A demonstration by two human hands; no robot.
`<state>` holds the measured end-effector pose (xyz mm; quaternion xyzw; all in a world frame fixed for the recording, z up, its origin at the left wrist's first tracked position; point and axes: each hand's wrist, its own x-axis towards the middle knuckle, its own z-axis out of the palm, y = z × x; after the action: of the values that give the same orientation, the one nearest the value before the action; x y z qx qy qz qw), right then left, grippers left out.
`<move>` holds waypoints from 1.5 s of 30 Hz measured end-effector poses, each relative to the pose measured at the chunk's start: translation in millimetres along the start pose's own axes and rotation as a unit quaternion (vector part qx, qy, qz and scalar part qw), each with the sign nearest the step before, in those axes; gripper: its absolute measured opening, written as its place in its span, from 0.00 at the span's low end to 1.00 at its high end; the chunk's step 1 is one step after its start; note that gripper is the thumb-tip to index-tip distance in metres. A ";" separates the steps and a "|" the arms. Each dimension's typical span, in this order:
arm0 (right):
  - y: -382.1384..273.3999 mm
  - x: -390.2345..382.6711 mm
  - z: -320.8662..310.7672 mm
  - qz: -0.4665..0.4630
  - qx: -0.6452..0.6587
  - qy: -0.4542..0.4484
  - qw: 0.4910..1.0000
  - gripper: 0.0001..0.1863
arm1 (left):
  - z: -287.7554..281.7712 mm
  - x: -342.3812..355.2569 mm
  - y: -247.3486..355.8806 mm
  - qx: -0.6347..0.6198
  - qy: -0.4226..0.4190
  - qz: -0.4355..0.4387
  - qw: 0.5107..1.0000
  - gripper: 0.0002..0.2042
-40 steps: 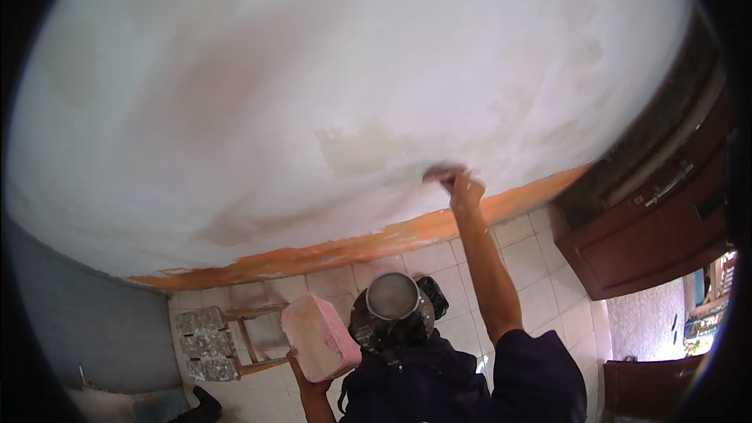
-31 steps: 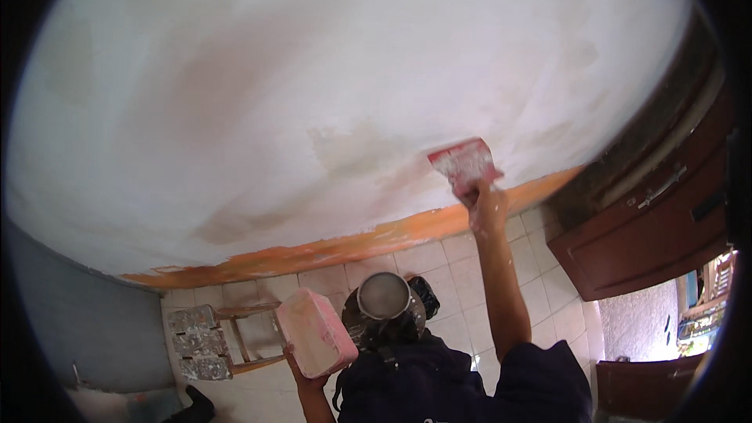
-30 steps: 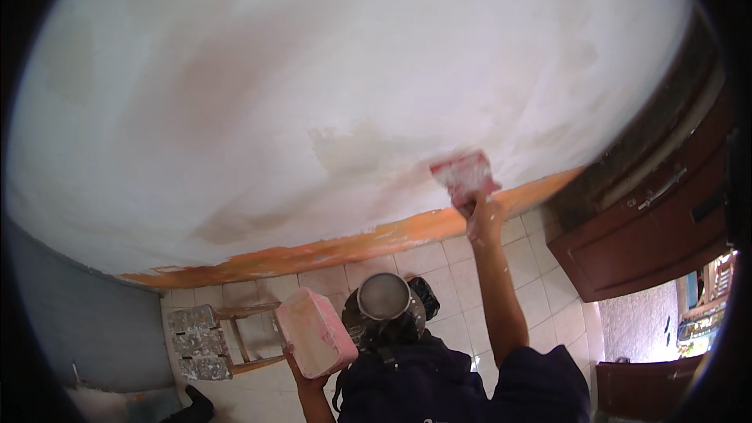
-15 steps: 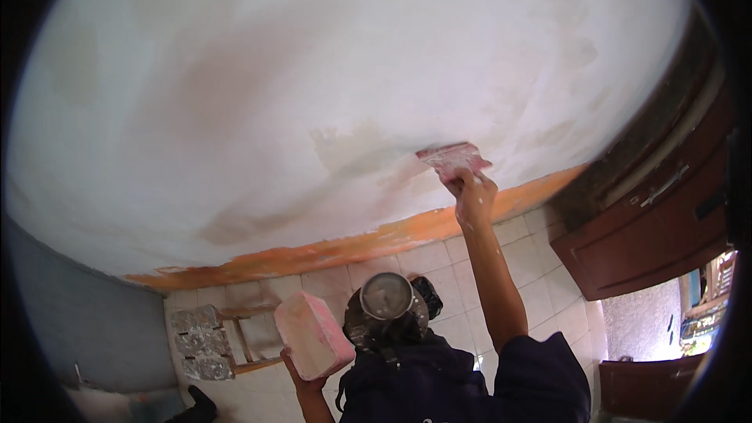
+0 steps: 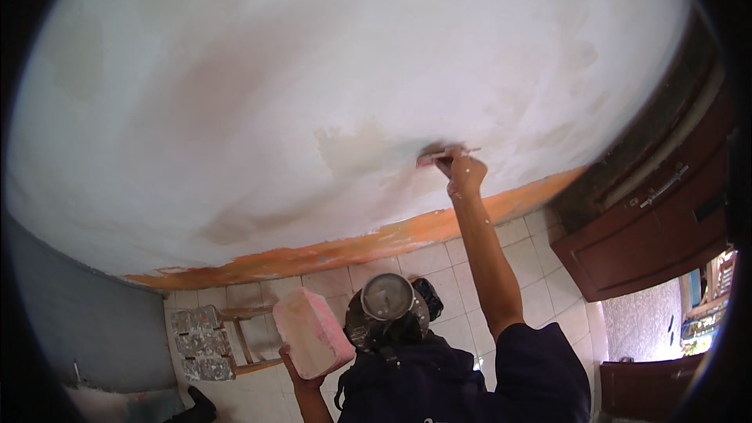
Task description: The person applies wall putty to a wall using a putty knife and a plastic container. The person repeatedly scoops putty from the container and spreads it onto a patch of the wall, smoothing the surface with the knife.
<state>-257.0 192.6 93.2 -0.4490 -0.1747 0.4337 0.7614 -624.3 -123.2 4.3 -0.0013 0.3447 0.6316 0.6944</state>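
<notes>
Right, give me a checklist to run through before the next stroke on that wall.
1. Right hand grips the putty knife: ok.
2. Blade lies against the wall: ok, edge meets the white surface.
3. Filler left on the blade: cannot tell, seen edge-on.
4. Left hand holds the pink hawk board: ok, fingers under it, tilted.
5. Bare beige patch left of the blade: not ok, uncovered.
6. Footing near the wooden stool: cannot tell, feet hidden.
</notes>
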 end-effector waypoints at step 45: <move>87.3 -114.6 -148.9 0.238 -0.128 0.005 0.963 0.11 | -11.7 10.9 4.8 0.037 -0.012 -0.028 0.999 0.34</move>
<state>-267.8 38.9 -45.4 -0.5734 -0.1135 0.5741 0.5733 -634.5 -117.7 -7.8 0.0221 0.3591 0.5988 0.7156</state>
